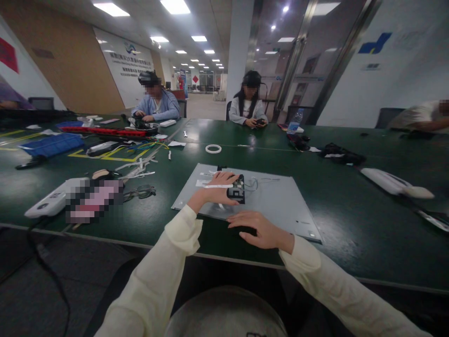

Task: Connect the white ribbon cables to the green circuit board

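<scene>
My left hand (pixel 219 186) lies palm down, fingers stretched out, on a flat grey metal panel (pixel 280 201). A white strip (pixel 218 186) runs across the back of this hand. Beside its fingers is a black piece with pale markings (pixel 240 194), with a small circuit board (pixel 240 180) and thin grey wires (pixel 251 183) at its far end. My right hand (pixel 261 229) rests at the panel's near edge, its fingers curved over a black, rounded, mouse-like object (pixel 245 230). The palm hides part of that object.
A ring of white tape (pixel 213 149) lies beyond the panel. Leftward are glasses (pixel 140 192), a white device (pixel 58 199), paper strips (pixel 140 164) and a blue tray (pixel 51 145). Another white device (pixel 387 181) lies right. Two people (pixel 156 103) sit across the green table (pixel 336 196).
</scene>
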Motion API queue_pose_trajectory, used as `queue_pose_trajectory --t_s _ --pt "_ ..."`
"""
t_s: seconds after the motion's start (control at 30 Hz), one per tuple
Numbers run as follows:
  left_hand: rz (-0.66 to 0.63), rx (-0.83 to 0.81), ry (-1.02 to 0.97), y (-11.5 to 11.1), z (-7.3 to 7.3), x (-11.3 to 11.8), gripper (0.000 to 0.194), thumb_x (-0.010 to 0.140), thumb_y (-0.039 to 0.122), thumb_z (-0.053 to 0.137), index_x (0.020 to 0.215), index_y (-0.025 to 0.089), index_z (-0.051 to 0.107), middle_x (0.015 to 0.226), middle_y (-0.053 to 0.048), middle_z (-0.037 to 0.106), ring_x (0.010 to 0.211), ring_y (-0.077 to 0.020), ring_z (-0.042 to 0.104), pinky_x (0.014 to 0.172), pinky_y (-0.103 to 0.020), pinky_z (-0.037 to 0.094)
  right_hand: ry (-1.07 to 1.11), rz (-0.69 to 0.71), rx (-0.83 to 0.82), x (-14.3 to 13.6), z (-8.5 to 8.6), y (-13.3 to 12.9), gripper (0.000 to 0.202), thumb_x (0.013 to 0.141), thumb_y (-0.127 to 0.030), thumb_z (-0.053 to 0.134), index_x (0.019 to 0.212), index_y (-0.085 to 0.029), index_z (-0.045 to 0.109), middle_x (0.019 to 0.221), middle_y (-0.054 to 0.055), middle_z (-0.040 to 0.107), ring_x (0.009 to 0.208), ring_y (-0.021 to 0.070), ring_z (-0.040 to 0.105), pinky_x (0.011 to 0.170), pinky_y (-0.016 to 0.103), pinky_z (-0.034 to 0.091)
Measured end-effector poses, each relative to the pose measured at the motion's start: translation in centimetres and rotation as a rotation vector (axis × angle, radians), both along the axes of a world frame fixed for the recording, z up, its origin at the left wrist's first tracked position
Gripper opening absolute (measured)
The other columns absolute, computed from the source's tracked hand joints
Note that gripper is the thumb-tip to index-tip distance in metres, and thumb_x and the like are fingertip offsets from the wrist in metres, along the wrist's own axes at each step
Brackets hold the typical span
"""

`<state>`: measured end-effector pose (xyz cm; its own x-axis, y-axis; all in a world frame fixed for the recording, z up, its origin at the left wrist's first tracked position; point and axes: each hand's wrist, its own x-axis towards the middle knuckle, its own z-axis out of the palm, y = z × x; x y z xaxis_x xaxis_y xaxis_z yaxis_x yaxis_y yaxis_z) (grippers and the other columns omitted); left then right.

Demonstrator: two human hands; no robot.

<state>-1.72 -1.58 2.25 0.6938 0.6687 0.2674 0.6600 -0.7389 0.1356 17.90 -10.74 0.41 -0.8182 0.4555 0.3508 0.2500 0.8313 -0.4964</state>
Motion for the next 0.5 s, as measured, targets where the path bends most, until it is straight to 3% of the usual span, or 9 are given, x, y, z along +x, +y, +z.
queue_pose_trajectory --t_s 0.3,0.5 --pt "-0.037 -0.086 0.074 0.0 -1.9 2.3 0.089 0.064 0.063 0.057 0.136 0.02 0.028 0.135 -0.011 0.038 0.124 -0.0296 0.031 0.102 -0.042 0.024 0.017 0.052 -0.005 -0.3 0.0 -0.1 0.029 0.083 -0.023 0.047 0.107 -0.018 0.061 0.113 0.008 0.06 0.107 0.0169 0.054 0.095 0.034 0.04" --pt "-0.036 -0.102 0.076 -0.3 -2.5 2.7 0.081 0.069 0.06 0.054 0.136 0.02 0.029 0.136 -0.012 0.036 0.124 -0.0287 0.031 0.102 -0.042 0.023 0.028 0.051 -0.019 -0.3 0.0 0.0 0.026 0.082 -0.023 0.047 0.102 -0.018 0.063 0.112 0.008 0.061 0.108 0.0169 0.054 0.095 0.034 0.04"
